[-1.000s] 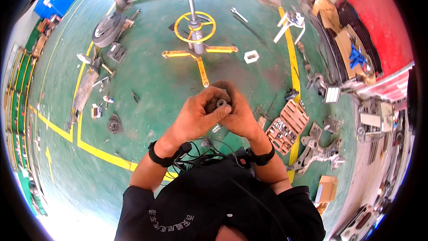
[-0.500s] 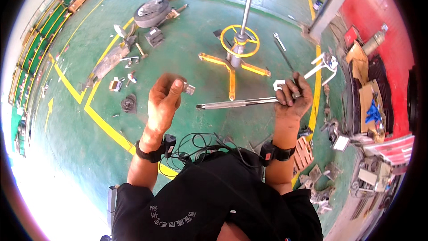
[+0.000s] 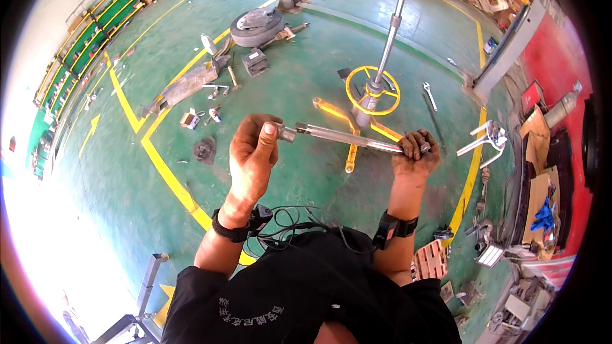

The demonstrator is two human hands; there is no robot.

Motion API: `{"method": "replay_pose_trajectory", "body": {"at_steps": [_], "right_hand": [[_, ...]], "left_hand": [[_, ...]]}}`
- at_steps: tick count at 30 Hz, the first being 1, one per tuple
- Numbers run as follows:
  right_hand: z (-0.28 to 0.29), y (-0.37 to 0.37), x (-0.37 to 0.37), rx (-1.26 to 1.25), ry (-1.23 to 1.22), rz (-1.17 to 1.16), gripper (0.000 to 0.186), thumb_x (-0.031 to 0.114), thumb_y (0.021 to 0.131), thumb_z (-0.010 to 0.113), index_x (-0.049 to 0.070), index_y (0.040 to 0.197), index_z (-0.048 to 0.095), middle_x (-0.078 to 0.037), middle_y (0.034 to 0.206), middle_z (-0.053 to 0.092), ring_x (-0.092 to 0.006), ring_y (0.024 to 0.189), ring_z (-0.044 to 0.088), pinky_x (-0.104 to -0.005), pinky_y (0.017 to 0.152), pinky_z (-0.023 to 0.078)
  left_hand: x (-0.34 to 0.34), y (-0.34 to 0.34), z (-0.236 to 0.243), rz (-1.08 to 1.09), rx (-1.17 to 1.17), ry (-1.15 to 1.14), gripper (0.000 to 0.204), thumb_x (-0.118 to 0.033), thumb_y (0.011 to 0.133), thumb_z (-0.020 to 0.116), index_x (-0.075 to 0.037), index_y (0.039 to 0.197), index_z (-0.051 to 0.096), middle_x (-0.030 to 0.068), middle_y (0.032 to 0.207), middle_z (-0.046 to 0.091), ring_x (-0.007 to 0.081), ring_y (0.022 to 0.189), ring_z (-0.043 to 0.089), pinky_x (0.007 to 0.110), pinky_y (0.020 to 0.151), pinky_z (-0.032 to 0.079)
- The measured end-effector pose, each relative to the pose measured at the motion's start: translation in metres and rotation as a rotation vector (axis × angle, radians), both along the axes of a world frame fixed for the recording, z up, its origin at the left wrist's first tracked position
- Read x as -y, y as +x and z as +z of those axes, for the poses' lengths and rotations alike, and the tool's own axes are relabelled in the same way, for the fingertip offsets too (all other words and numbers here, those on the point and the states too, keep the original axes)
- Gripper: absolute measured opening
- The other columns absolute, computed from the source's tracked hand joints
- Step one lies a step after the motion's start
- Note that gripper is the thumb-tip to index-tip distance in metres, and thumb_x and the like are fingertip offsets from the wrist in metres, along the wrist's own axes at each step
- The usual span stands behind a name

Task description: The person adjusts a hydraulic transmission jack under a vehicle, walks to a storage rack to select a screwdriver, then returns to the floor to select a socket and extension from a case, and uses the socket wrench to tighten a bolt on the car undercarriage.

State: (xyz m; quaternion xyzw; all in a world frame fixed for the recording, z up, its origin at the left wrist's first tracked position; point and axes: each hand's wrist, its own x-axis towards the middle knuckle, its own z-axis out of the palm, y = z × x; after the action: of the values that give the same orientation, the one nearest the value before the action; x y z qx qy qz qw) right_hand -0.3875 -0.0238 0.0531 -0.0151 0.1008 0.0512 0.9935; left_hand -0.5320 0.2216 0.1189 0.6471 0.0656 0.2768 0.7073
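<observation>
My left hand [image 3: 254,156] is closed on a short silver cylinder that looks like a socket [image 3: 286,134], its end poking out past the thumb. In my right hand [image 3: 417,156], curled fingers grip one end of a long silver metal bar [image 3: 347,139]. The bar slants up to the left across my front, and its dark far tip is beside the socket. Whether the two touch I cannot tell. Beyond the bar, a jack stand with a yellow wheel [image 3: 373,91] and yellow legs stands on the green floor.
Wrenches [image 3: 430,97] lie on the floor at the right, near a white metal frame [image 3: 486,140]. A tyre [image 3: 256,27], a hammer [image 3: 234,78] and a dark round part [image 3: 204,149] lie at the left. Black cables [image 3: 290,220] loop in front of my shirt.
The bar's free end has risen and come up next to the socket; before, it lay lower and apart from it. My view has turned to the left, so the surroundings sit farther right.
</observation>
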Motion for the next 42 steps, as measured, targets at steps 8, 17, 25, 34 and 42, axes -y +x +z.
{"method": "replay_pose_trajectory", "body": {"at_steps": [8,17,25,34,42], "right_hand": [[-0.030,0.025,-0.015,-0.092,0.036,0.121,0.020,0.015,0.086,0.043,0.004,0.069,0.048,0.001,0.054,0.038,-0.0083,0.035,0.032,-0.0220,0.032,0.028],[-0.043,0.013,-0.057,-0.263,-0.051,0.250,0.019,0.015,0.086,0.041,0.004,0.072,0.047,0.000,0.056,0.035,-0.0104,0.040,0.032,-0.0215,0.038,0.030],[-0.046,-0.011,-0.124,-0.216,0.055,0.310,0.028,0.019,0.088,0.039,-0.001,0.080,0.056,-0.008,0.067,0.051,-0.0172,0.056,0.047,-0.0311,0.069,0.044],[-0.030,0.032,-0.186,0.592,-0.572,0.610,0.035,0.018,0.092,0.053,-0.004,0.119,0.054,-0.011,0.092,0.064,-0.0175,0.077,0.061,-0.0280,0.060,0.049],[0.026,0.103,-0.207,0.875,-1.453,0.258,0.036,0.012,0.085,0.066,-0.001,0.118,0.058,-0.010,0.077,0.064,-0.0145,0.069,0.061,-0.0287,0.063,0.048]], "left_hand": [[0.005,0.017,-0.006,0.101,0.009,0.125,0.021,-0.025,0.097,0.052,-0.005,0.098,0.055,-0.0042,0.074,0.051,0.0006,0.052,0.033,0.018,0.045,0.027],[-0.006,0.043,0.016,0.257,-0.044,0.620,0.020,-0.017,0.098,0.044,-0.001,0.092,0.054,0.0030,0.065,0.047,0.0084,0.057,0.041,0.025,0.053,0.036],[-0.053,0.102,0.046,0.199,0.056,0.646,0.021,-0.016,0.098,0.042,-0.002,0.087,0.052,0.0042,0.064,0.046,0.0106,0.059,0.043,0.026,0.055,0.039],[-0.148,0.208,0.089,0.039,0.132,0.679,0.023,-0.015,0.097,0.042,-0.001,0.083,0.054,0.0015,0.065,0.048,0.0083,0.062,0.041,0.025,0.057,0.039],[-0.154,0.305,0.146,-0.200,0.233,0.815,0.024,-0.019,0.097,0.045,-0.001,0.085,0.055,0.0007,0.067,0.048,0.0065,0.063,0.040,0.023,0.057,0.036]]}}
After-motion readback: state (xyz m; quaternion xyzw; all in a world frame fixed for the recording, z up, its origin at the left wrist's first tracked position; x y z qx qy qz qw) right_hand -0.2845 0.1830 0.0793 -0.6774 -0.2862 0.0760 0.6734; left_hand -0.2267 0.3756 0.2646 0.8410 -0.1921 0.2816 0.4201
